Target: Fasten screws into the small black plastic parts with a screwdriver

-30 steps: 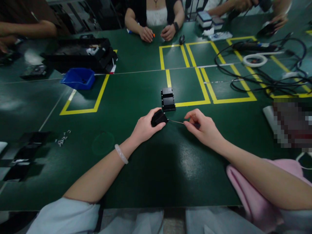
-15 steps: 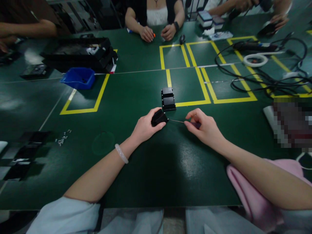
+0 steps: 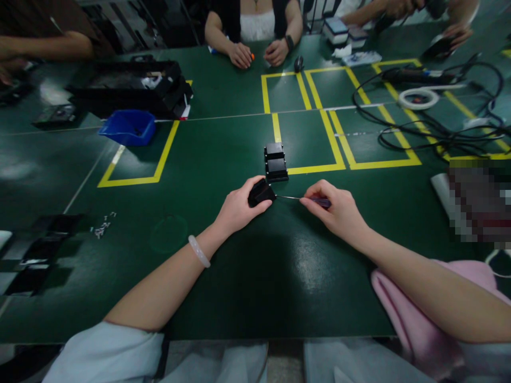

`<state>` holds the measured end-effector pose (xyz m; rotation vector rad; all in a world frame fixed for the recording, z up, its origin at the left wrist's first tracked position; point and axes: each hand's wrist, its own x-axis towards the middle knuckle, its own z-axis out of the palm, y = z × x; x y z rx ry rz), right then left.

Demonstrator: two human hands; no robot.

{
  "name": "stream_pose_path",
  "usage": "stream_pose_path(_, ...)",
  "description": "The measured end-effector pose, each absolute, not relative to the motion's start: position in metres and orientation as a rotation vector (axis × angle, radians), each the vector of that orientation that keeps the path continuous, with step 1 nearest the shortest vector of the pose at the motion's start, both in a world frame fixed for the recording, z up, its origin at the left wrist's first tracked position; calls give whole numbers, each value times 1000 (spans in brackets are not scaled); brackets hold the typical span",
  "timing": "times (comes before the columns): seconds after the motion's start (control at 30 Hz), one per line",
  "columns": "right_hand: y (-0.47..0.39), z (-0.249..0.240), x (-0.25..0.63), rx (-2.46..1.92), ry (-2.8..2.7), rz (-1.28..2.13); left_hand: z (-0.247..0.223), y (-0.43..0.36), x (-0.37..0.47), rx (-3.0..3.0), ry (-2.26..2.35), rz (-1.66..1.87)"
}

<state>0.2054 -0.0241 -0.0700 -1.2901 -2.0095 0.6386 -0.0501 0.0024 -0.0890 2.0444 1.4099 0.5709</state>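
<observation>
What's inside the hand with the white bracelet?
The left hand holds a black part. Some of its top and its right end show, near the tip of a thin tool. The bit wrapped by the hand, and the part's underside, are covered.

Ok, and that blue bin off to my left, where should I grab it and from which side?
I'd take the blue bin by its near rim, coming from your side. It looks open-topped, so fingers could go inside with the thumb outside, while the stacked black trays crowd its far side. Your left hand is nearer, but holds a black part.
</observation>
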Motion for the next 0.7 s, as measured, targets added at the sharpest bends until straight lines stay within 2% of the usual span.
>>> stream_pose_path(0.7,-25,-75,206,-1260,-2000,672,-92,3,-51,2044,1421,577)
